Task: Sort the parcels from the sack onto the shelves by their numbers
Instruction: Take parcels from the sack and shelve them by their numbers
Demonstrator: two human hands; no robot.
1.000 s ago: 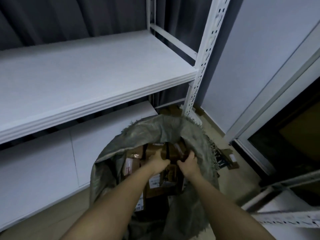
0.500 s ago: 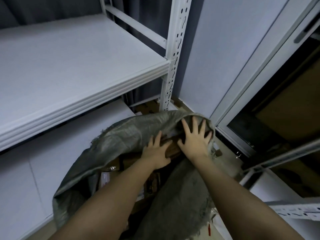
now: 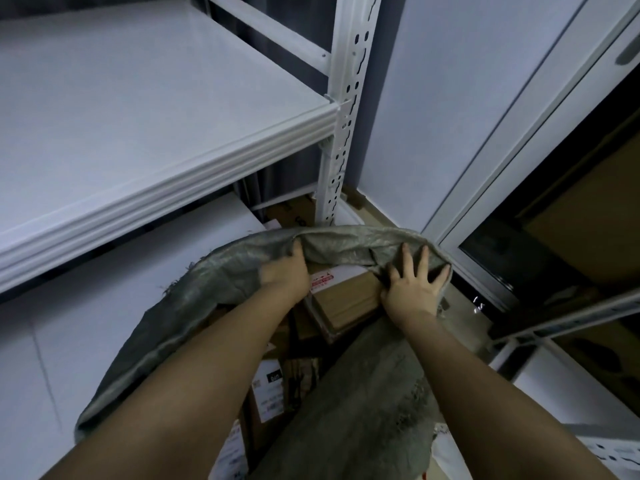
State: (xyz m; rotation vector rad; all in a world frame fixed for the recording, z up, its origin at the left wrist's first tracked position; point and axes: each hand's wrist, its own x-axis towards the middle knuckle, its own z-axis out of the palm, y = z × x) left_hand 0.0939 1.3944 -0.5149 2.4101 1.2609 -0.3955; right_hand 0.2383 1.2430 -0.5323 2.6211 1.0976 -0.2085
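Since a moment ago we have pushed the sack point(image 3: 221, 289) rim outward, left hand point(image 3: 287, 273) seemingly gripping it, right hand point(image 3: 414, 284) splayed wide beside a cardboard parcel point(image 3: 346, 294) at frame centre.

Left forearm in from 7 o'clock, bare, extended toward 1 o'clock | left hand point(image 3: 285, 273) back-up, fingertips hidden, curl not readable | right forearm in from 5 o'clock, reaching toward 11 o'clock | right hand point(image 3: 414, 284) palm-down, fingers point(image 3: 423, 259) straight and splayed, pressing flat | hands level, apart, wrists straight
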